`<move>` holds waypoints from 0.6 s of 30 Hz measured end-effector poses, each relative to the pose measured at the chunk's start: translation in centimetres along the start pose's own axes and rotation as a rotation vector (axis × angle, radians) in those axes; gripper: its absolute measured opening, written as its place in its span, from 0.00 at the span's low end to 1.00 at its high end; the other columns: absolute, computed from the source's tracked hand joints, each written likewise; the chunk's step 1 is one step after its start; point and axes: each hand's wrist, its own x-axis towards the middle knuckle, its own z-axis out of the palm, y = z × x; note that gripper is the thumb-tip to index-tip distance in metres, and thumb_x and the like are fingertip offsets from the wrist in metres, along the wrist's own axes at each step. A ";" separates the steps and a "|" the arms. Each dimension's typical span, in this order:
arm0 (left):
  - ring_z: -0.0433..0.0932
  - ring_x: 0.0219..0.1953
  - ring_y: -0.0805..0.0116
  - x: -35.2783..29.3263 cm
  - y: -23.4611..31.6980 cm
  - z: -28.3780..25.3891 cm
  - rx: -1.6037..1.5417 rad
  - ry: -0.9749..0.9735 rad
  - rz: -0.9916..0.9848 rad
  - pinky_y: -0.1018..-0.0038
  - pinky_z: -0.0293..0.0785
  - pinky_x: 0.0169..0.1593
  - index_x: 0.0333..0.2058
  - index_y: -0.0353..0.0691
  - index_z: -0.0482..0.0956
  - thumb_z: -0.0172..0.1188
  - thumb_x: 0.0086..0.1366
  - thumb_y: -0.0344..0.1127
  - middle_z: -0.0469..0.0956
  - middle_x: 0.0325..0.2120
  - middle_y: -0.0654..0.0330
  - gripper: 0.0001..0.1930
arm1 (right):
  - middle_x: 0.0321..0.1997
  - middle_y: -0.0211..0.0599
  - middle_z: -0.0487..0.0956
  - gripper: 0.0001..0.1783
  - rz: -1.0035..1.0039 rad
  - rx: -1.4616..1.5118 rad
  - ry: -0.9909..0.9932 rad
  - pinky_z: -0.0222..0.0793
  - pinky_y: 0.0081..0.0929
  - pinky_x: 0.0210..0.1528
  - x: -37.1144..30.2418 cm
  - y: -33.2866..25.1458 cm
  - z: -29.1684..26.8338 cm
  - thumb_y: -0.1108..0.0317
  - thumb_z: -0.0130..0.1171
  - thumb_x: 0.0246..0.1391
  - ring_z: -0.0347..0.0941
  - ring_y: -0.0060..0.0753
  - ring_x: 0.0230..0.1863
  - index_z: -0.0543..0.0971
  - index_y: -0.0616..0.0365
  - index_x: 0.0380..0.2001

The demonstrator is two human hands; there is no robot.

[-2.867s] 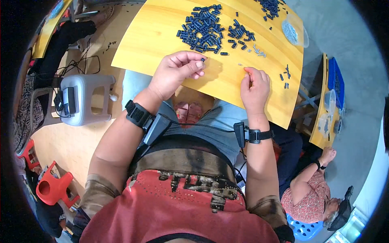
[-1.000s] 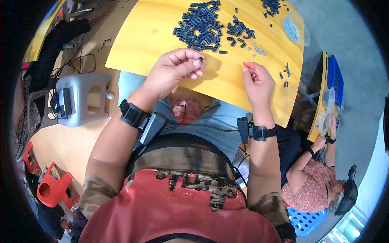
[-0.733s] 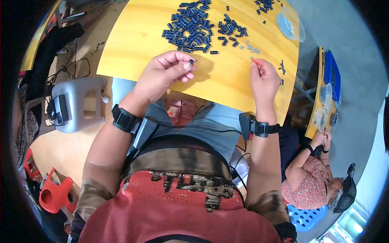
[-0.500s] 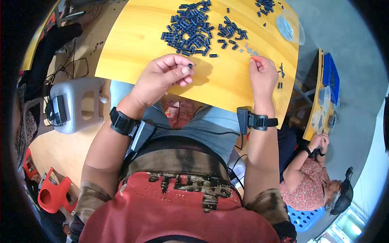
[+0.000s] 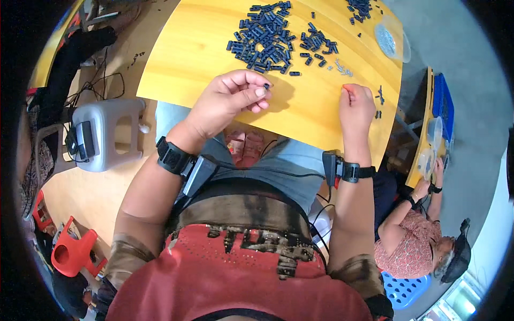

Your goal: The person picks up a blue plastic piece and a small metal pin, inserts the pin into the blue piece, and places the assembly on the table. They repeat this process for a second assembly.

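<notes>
Above the near part of the yellow table (image 5: 182,64), my left hand (image 5: 227,99) pinches a small black plastic piece (image 5: 266,86) between thumb and forefinger. Its other fingers curl beneath. My right hand (image 5: 357,109) is closed, thumb and forefinger pressed together, just on my side of a few small silvery screws (image 5: 344,69). Whatever those fingertips may hold is too small to make out. Beyond my hands lie a large heap of black plastic pieces (image 5: 262,40) and a smaller cluster of the same pieces (image 5: 317,43).
Far right on the table are a clear tub of small silvery parts (image 5: 385,40) and another black pile (image 5: 360,8). A few dark bits (image 5: 380,96) lie right of my right hand. A grey stool (image 5: 101,134) stands left; a co-worker (image 5: 409,235) sits at right.
My right hand has drawn back slightly toward me from the screws, fingers still closed. My left hand keeps its pinch on the black piece. The whole view has shifted a little.
</notes>
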 end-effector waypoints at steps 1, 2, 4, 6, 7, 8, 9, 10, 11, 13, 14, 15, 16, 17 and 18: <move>0.76 0.34 0.75 0.0 0.1 0.0 0.001 -0.003 0.002 0.80 0.72 0.39 0.43 0.37 0.75 0.54 0.65 0.29 0.78 0.34 0.62 0.09 | 0.27 0.44 0.74 0.05 0.000 -0.001 0.004 0.68 0.36 0.33 0.1 0.1 0.1 0.76 0.59 0.45 0.72 0.45 0.30 0.78 0.63 0.29; 0.76 0.34 0.75 -0.1 0.1 0.1 0.008 0.006 0.000 0.80 0.72 0.39 0.43 0.37 0.75 0.54 0.65 0.29 0.78 0.34 0.62 0.09 | 0.27 0.44 0.74 0.05 0.008 0.004 0.000 0.68 0.35 0.34 0.1 0.1 0.2 0.76 0.58 0.45 0.72 0.45 0.30 0.78 0.62 0.29; 0.76 0.34 0.75 -0.3 0.2 0.1 0.017 0.019 0.004 0.80 0.72 0.39 0.43 0.37 0.75 0.54 0.65 0.30 0.78 0.34 0.62 0.09 | 0.28 0.44 0.74 0.05 0.011 0.012 -0.002 0.68 0.35 0.34 0.1 -0.2 0.2 0.77 0.58 0.45 0.72 0.45 0.30 0.78 0.62 0.29; 0.75 0.34 0.76 -0.3 0.0 0.0 0.004 0.015 0.005 0.80 0.72 0.39 0.43 0.36 0.75 0.54 0.65 0.30 0.78 0.34 0.62 0.09 | 0.30 0.45 0.74 0.06 0.064 0.046 -0.034 0.68 0.35 0.35 -0.3 -0.6 0.0 0.77 0.57 0.45 0.71 0.45 0.32 0.77 0.63 0.30; 0.75 0.34 0.76 -0.3 0.0 0.0 0.005 0.017 0.009 0.80 0.72 0.39 0.43 0.36 0.75 0.54 0.65 0.30 0.78 0.34 0.62 0.09 | 0.30 0.45 0.74 0.06 0.060 0.048 -0.033 0.68 0.35 0.35 -0.6 -0.7 -0.1 0.77 0.57 0.45 0.71 0.45 0.32 0.77 0.63 0.30; 0.75 0.34 0.76 -0.3 -0.1 0.1 -0.011 0.010 0.017 0.80 0.72 0.39 0.43 0.36 0.75 0.55 0.65 0.30 0.78 0.34 0.62 0.09 | 0.31 0.45 0.74 0.06 0.045 0.035 -0.026 0.68 0.35 0.36 -0.8 -0.8 -0.2 0.78 0.57 0.45 0.71 0.45 0.33 0.77 0.64 0.31; 0.75 0.34 0.76 -0.4 -0.1 0.1 -0.026 0.003 0.025 0.80 0.72 0.39 0.43 0.36 0.75 0.55 0.65 0.30 0.78 0.34 0.62 0.09 | 0.32 0.45 0.74 0.07 0.031 0.022 -0.020 0.68 0.35 0.37 -1.0 -0.7 -0.3 0.79 0.56 0.46 0.71 0.46 0.34 0.77 0.64 0.31; 0.75 0.34 0.76 -0.4 -0.2 0.1 -0.026 0.003 0.026 0.80 0.72 0.39 0.43 0.36 0.75 0.55 0.65 0.30 0.78 0.34 0.62 0.09 | 0.32 0.45 0.74 0.07 0.029 0.022 -0.019 0.68 0.35 0.37 -1.1 -0.6 -0.3 0.79 0.56 0.46 0.71 0.46 0.34 0.77 0.64 0.31; 0.75 0.34 0.76 -0.5 -0.3 0.1 -0.022 0.012 0.035 0.80 0.72 0.39 0.43 0.36 0.75 0.55 0.65 0.30 0.78 0.34 0.62 0.09 | 0.33 0.45 0.74 0.07 0.003 0.016 -0.009 0.68 0.35 0.38 -1.1 -0.5 -0.2 0.79 0.56 0.46 0.71 0.46 0.35 0.77 0.64 0.31; 0.75 0.34 0.76 -0.5 -0.4 0.0 -0.017 0.021 0.044 0.80 0.72 0.39 0.43 0.36 0.75 0.55 0.65 0.30 0.78 0.34 0.62 0.09 | 0.33 0.45 0.74 0.07 -0.024 0.011 0.001 0.68 0.35 0.39 -1.1 -0.4 -0.2 0.80 0.55 0.45 0.71 0.46 0.36 0.77 0.64 0.31; 0.75 0.34 0.76 -0.5 -0.5 0.0 -0.017 0.022 0.046 0.80 0.72 0.39 0.43 0.36 0.75 0.55 0.65 0.30 0.78 0.34 0.62 0.09 | 0.33 0.45 0.74 0.07 -0.039 0.000 -0.004 0.68 0.36 0.40 -1.0 -0.3 -0.2 0.81 0.54 0.45 0.71 0.46 0.36 0.77 0.64 0.31; 0.75 0.34 0.75 -0.5 -0.5 0.0 -0.017 0.023 0.048 0.80 0.72 0.39 0.43 0.36 0.75 0.55 0.64 0.29 0.78 0.34 0.62 0.09 | 0.33 0.45 0.74 0.07 -0.054 -0.012 -0.008 0.68 0.36 0.40 -0.9 -0.2 -0.2 0.81 0.54 0.45 0.71 0.47 0.37 0.77 0.64 0.31; 0.75 0.34 0.75 -0.5 -0.5 0.0 -0.017 0.023 0.049 0.80 0.72 0.39 0.43 0.36 0.75 0.55 0.64 0.29 0.78 0.34 0.62 0.09 | 0.33 0.45 0.74 0.07 -0.055 -0.011 -0.007 0.68 0.36 0.40 -0.8 -0.1 -0.1 0.81 0.54 0.45 0.71 0.47 0.37 0.77 0.64 0.31; 0.75 0.34 0.75 -0.5 -0.5 0.0 -0.014 0.022 0.052 0.80 0.72 0.39 0.43 0.36 0.75 0.55 0.64 0.29 0.78 0.34 0.62 0.09 | 0.33 0.45 0.74 0.07 -0.044 0.001 -0.009 0.68 0.36 0.40 -0.7 0.0 -0.1 0.81 0.54 0.45 0.71 0.47 0.37 0.77 0.64 0.31; 0.75 0.34 0.75 -0.5 -0.5 0.0 -0.011 0.021 0.055 0.80 0.72 0.39 0.43 0.36 0.75 0.55 0.64 0.29 0.78 0.34 0.62 0.09 | 0.33 0.46 0.74 0.07 -0.033 0.013 -0.011 0.68 0.36 0.41 -0.7 0.1 0.0 0.81 0.54 0.45 0.71 0.48 0.37 0.76 0.64 0.30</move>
